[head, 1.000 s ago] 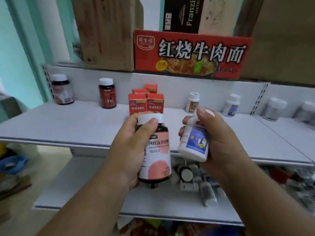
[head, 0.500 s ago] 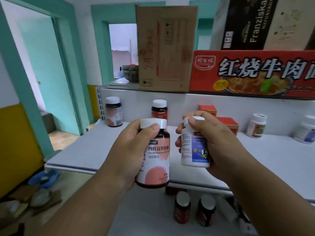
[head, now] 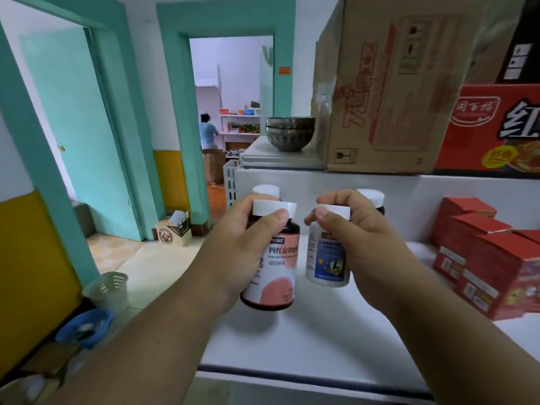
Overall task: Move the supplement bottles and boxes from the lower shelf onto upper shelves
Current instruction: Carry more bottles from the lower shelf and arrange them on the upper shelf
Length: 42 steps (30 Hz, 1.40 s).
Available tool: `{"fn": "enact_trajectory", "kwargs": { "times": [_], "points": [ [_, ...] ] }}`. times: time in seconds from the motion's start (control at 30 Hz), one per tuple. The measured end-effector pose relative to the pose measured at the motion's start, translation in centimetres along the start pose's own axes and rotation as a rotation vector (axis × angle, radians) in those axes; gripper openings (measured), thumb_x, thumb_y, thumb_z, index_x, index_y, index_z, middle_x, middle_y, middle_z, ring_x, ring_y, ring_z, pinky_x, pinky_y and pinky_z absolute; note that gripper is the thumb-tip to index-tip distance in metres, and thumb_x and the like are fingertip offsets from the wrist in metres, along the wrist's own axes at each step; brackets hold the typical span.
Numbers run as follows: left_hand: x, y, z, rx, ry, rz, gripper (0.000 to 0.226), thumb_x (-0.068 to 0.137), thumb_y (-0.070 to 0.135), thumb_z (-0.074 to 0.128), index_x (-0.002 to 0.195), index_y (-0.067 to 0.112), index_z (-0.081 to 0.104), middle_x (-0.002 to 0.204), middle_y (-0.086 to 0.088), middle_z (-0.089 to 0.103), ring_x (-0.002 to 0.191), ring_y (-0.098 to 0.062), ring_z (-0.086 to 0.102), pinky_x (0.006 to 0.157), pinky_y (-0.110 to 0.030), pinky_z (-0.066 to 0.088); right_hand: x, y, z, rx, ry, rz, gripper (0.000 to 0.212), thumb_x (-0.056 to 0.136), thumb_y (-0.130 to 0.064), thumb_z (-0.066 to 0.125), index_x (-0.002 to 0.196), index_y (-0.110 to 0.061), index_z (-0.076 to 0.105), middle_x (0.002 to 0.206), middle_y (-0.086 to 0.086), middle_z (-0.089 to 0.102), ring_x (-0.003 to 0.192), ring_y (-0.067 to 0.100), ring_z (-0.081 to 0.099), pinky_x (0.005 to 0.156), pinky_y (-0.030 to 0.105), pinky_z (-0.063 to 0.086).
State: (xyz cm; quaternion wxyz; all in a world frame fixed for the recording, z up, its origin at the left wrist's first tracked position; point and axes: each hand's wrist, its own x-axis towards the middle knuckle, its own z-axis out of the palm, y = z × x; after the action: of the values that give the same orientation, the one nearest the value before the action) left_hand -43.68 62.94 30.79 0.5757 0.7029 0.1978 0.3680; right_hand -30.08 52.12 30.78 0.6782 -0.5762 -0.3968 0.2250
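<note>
Holding both hands over the white shelf [head: 306,340], left hand [head: 233,258] gripping pink bottle [head: 274,270], right hand [head: 362,247] gripping small bottle [head: 327,258]; setting either down risks toppling the two bottles [head: 371,197] standing behind.

two bare forearms, no sleeves visible

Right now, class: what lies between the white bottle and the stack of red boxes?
In the head view, only the right hand gripping the white bottle, then bare white shelf before the red boxes.
</note>
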Motion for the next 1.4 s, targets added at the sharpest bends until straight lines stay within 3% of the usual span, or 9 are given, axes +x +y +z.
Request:
{"fn": "enact_trajectory", "kwargs": {
  "times": [0.17, 0.33, 0.53, 0.67, 0.77, 0.9, 1.13, 1.4],
  "points": [
    [2.3, -2.1, -1.3, 0.066, -0.027, -0.005, 0.028, 0.081, 0.045, 0.069, 0.109, 0.047, 0.063, 0.114, 0.005, 0.068, 0.104, -0.016, 0.067, 0.092, -0.047, 0.055, 1.9, 0.9, 0.4, -0.14, 0.048, -0.008, 0.015, 0.089, -0.031, 0.065, 0.101, -0.036, 0.058, 0.104, -0.001, 0.07, 0.096, 0.014, 0.067, 0.082, 0.035, 0.057],
    [5.2, -3.1, -1.7, 0.256, 0.071, -0.001, 0.044, 0.086, 0.039, 0.071, 0.122, 0.056, 0.052, 0.131, 0.008, 0.054, 0.117, -0.012, 0.054, 0.103, -0.042, 0.047, 3.7, 1.5, 0.4, -0.223, 0.048, -0.019, 0.021, 0.089, -0.03, 0.066, 0.105, -0.038, 0.055, 0.108, -0.006, 0.069, 0.099, 0.009, 0.065, 0.078, 0.025, 0.052],
    [5.8, -4.2, -1.5, 0.46, 0.114, -0.021, 0.054, 0.086, 0.037, 0.072, 0.132, 0.047, 0.046, 0.132, 0.008, 0.052, 0.116, -0.013, 0.056, 0.101, -0.042, 0.048, 4.3, 2.5, 0.7, -0.219, 0.07, -0.015, 0.024, 0.089, -0.025, 0.067, 0.104, -0.036, 0.053, 0.108, -0.009, 0.069, 0.099, 0.007, 0.065, 0.078, 0.023, 0.052],
    [2.9, -3.6, -1.1, 0.657, 0.244, 0.115, 0.052, 0.08, 0.045, 0.073, 0.122, 0.036, 0.045, 0.121, 0.013, 0.047, 0.111, -0.01, 0.048, 0.092, -0.027, 0.042, 3.2, 2.1, 0.1, -0.23, 0.051, -0.031, 0.023, 0.086, -0.029, 0.069, 0.103, -0.036, 0.055, 0.108, -0.008, 0.068, 0.101, 0.009, 0.064, 0.084, 0.028, 0.054],
    [0.0, -2.6, 0.4, 0.529, 0.077, 0.157, 0.046, 0.074, 0.05, 0.071, 0.113, 0.042, 0.046, 0.11, 0.023, 0.048, 0.102, 0.001, 0.05, 0.08, -0.012, 0.042, 1.6, 0.9, -0.5, -0.208, 0.052, -0.086, 0.031, 0.076, -0.043, 0.066, 0.103, -0.034, 0.056, 0.105, -0.005, 0.068, 0.097, 0.01, 0.066, 0.082, 0.03, 0.057],
    [-1.8, -2.3, 4.1, 0.465, -0.216, 0.085, 0.055, 0.066, 0.069, 0.061, 0.115, 0.054, 0.042, 0.114, 0.031, 0.052, 0.105, 0.01, 0.049, 0.091, -0.025, 0.048, -1.3, -0.6, -2.5, -0.191, 0.06, -0.135, 0.04, 0.071, -0.046, 0.063, 0.107, -0.028, 0.057, 0.102, 0.001, 0.066, 0.092, 0.01, 0.067, 0.074, 0.026, 0.058],
    [-4.1, -1.0, 12.6, 0.364, -0.311, 0.094, 0.054, 0.064, 0.064, 0.064, 0.113, 0.052, 0.044, 0.112, 0.03, 0.055, 0.102, 0.011, 0.051, 0.088, -0.022, 0.047, -6.4, -2.5, -11.0, -0.283, 0.155, -0.206, 0.024, 0.081, -0.043, 0.069, 0.098, -0.028, 0.061, 0.096, 0.004, 0.067, 0.089, 0.024, 0.067, 0.078, 0.044, 0.06],
    [-7.7, 1.2, 30.5, 0.334, -0.418, 0.206, 0.053, 0.069, 0.059, 0.067, 0.115, 0.053, 0.043, 0.11, 0.033, 0.052, 0.105, 0.01, 0.051, 0.087, -0.021, 0.046, -14.0, -5.6, -28.3, -0.408, 0.294, -0.215, 0.028, 0.081, -0.042, 0.069, 0.101, -0.024, 0.06, 0.097, 0.002, 0.068, 0.088, 0.023, 0.067, 0.078, 0.05, 0.059]
  ]
}}
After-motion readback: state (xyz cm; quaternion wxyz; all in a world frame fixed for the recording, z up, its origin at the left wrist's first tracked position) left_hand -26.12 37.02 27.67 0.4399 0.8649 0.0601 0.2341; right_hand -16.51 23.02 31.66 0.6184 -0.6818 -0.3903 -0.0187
